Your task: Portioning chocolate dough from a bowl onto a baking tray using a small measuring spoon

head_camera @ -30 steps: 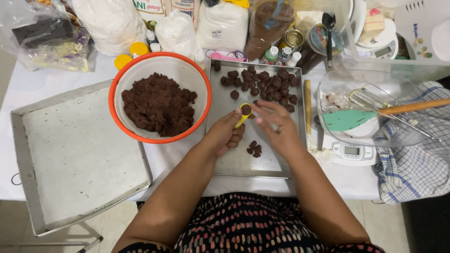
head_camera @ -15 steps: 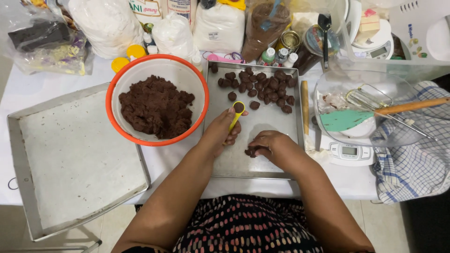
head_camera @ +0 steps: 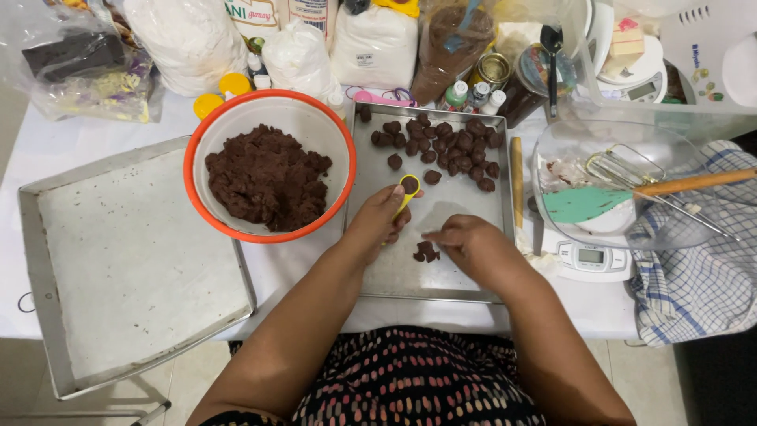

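My left hand (head_camera: 380, 222) grips a small yellow measuring spoon (head_camera: 408, 190) with a bit of brown dough in its bowl, held over a metal baking tray (head_camera: 465, 209). My right hand (head_camera: 465, 241) hovers low over the tray's near part, fingers pointing left towards a few small dough scraps (head_camera: 426, 252); nothing shows in it. Several brown dough balls (head_camera: 445, 146) lie at the tray's far end. An orange-rimmed white bowl (head_camera: 315, 126) left of the tray holds a mound of chocolate dough (head_camera: 266, 177).
A large bare metal tray (head_camera: 134, 260) lies at the left. A clear glass bowl (head_camera: 599, 142) with a teal spatula (head_camera: 587, 203) and whisk sits on a scale (head_camera: 591, 256) at the right, by a checked cloth (head_camera: 702, 276). Flour bags and jars line the back.
My right hand left the spoon, dropped to the near part of the tray by the scraps, then shifted slightly right. My left hand kept the spoon almost still.
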